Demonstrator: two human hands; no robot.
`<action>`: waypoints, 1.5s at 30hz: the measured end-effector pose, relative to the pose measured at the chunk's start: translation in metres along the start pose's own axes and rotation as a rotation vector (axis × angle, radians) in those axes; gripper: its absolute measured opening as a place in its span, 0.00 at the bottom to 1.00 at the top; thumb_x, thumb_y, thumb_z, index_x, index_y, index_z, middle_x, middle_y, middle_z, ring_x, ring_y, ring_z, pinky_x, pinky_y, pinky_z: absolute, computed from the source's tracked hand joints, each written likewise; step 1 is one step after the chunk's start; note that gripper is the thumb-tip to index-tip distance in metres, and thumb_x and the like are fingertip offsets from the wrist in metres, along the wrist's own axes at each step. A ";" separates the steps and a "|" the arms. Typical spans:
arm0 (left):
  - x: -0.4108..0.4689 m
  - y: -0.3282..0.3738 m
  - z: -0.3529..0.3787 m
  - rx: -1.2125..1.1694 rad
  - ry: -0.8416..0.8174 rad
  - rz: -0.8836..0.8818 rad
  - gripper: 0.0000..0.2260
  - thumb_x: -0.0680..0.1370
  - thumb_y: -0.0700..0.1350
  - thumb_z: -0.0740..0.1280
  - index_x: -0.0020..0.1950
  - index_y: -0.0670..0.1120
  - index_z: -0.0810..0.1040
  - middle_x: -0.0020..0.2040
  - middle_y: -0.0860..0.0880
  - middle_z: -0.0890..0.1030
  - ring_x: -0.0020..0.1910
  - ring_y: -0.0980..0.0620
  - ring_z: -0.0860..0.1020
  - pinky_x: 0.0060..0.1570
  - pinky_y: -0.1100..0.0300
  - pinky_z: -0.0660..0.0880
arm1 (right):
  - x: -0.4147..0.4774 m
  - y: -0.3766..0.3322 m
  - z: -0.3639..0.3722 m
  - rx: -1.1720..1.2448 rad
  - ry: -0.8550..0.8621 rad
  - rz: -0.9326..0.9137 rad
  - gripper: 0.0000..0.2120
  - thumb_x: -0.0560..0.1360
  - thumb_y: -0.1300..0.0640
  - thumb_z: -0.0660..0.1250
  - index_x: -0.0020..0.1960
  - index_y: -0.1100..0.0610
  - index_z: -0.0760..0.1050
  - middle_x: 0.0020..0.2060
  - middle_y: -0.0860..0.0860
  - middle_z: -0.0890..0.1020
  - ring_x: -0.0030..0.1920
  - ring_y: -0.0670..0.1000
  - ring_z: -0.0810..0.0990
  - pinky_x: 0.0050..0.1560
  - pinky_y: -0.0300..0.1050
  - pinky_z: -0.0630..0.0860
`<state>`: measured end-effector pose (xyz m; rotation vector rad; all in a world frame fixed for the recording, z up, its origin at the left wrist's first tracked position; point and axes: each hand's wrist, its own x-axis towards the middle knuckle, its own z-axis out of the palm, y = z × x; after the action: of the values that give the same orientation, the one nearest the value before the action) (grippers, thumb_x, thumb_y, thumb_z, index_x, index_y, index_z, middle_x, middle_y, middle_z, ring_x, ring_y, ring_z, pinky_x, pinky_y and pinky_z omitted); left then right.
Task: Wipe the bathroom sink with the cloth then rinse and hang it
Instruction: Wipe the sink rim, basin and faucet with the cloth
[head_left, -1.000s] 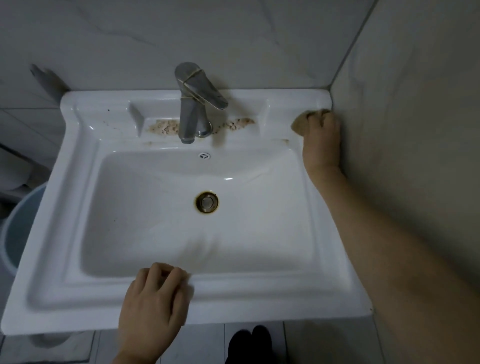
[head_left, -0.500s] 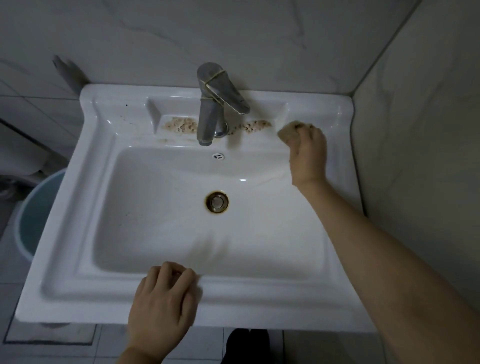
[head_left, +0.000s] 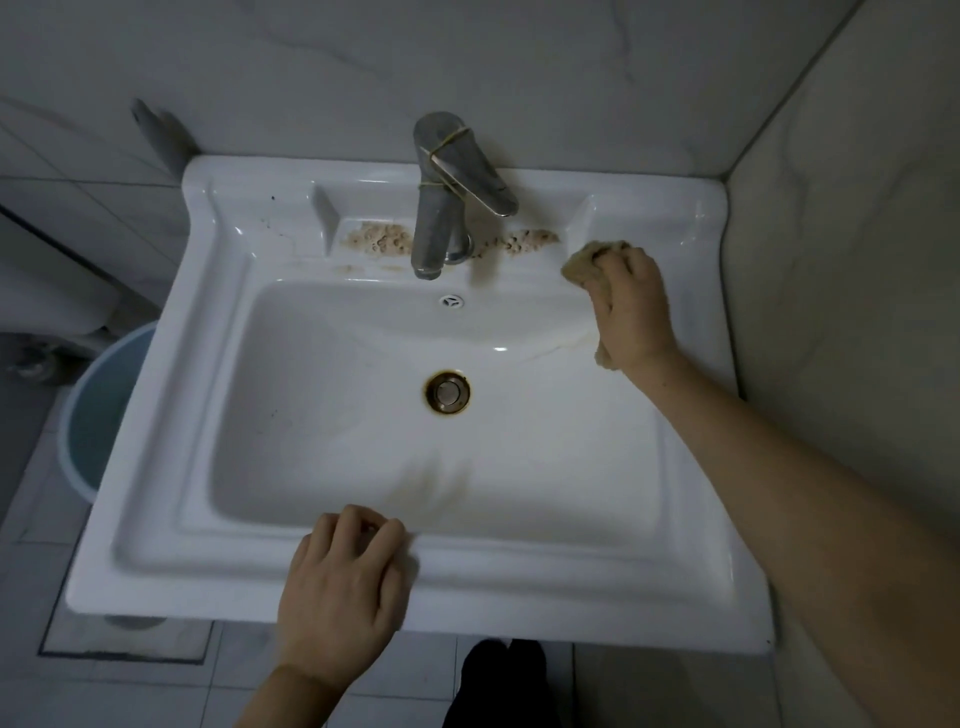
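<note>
A white ceramic sink (head_left: 218, 364) fills the view, with a metal faucet (head_left: 441, 208) at its back and a rust-ringed drain (head_left: 448, 392) in the basin. Brown crusty stains (head_left: 379, 239) lie on the back ledge on both sides of the faucet. My right hand (head_left: 631, 306) is closed around a tan cloth (head_left: 584, 262), pressing it on the back right ledge just right of the stains. My left hand (head_left: 343, 587) rests on the sink's front rim with its fingers curled and nothing in it.
Tiled walls close in behind the sink and on its right side. A blue bucket (head_left: 98, 410) stands on the floor to the left, partly under the sink. A dark shoe (head_left: 501, 680) shows below the front rim.
My right hand has dragged the cloth from the far right back corner leftwards along the ledge towards the faucet. The left hand has stayed on the front rim.
</note>
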<state>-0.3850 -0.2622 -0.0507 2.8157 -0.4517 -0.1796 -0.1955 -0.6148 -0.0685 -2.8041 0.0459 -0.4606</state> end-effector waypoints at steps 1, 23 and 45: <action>0.000 0.000 -0.001 0.000 -0.003 -0.001 0.08 0.74 0.50 0.60 0.46 0.51 0.78 0.47 0.52 0.74 0.43 0.48 0.69 0.40 0.54 0.66 | 0.000 0.008 -0.003 -0.021 -0.030 -0.016 0.17 0.73 0.60 0.68 0.61 0.62 0.74 0.57 0.60 0.76 0.58 0.59 0.74 0.61 0.54 0.72; 0.000 0.005 -0.003 0.003 0.021 -0.026 0.11 0.74 0.48 0.57 0.45 0.48 0.78 0.46 0.49 0.75 0.41 0.47 0.69 0.38 0.54 0.68 | 0.022 0.034 -0.032 0.163 -0.076 0.284 0.12 0.75 0.63 0.58 0.53 0.59 0.78 0.52 0.53 0.79 0.50 0.51 0.80 0.50 0.45 0.80; -0.003 0.001 -0.001 0.045 0.040 0.008 0.12 0.75 0.48 0.57 0.48 0.46 0.77 0.45 0.45 0.75 0.42 0.44 0.69 0.39 0.55 0.64 | -0.183 -0.037 -0.095 0.450 -0.167 0.445 0.09 0.79 0.63 0.59 0.54 0.64 0.76 0.43 0.28 0.75 0.40 0.32 0.77 0.23 0.32 0.73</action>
<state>-0.3881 -0.2620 -0.0496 2.8559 -0.4632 -0.1128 -0.3995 -0.5919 -0.0279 -2.2855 0.4589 -0.1085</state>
